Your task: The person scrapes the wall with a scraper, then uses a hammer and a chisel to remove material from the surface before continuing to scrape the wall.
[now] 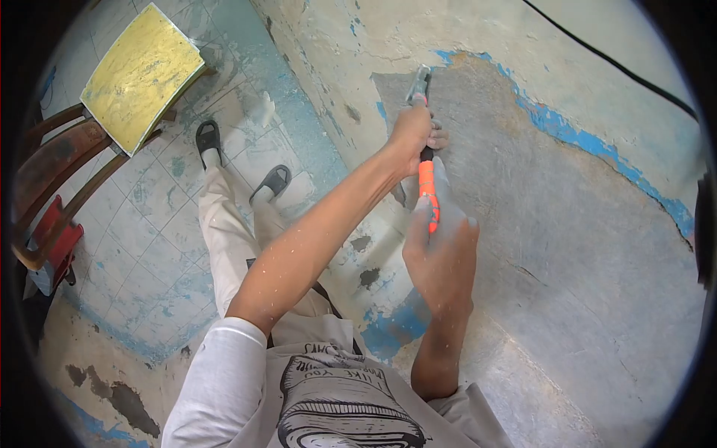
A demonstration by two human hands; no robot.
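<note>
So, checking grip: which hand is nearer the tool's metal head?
The left hand, gripping just below the tool's head; the right hand holds the orange handle's end.

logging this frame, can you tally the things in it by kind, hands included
hands on the scraper: 2, left hand, right hand
scraper with orange handle: 1
black sandals: 2, one, other
wooden chair with yellow seat: 1
black cable on the wall: 1
total: 7

1 head view, looking down, close to wall (567, 224)
</note>
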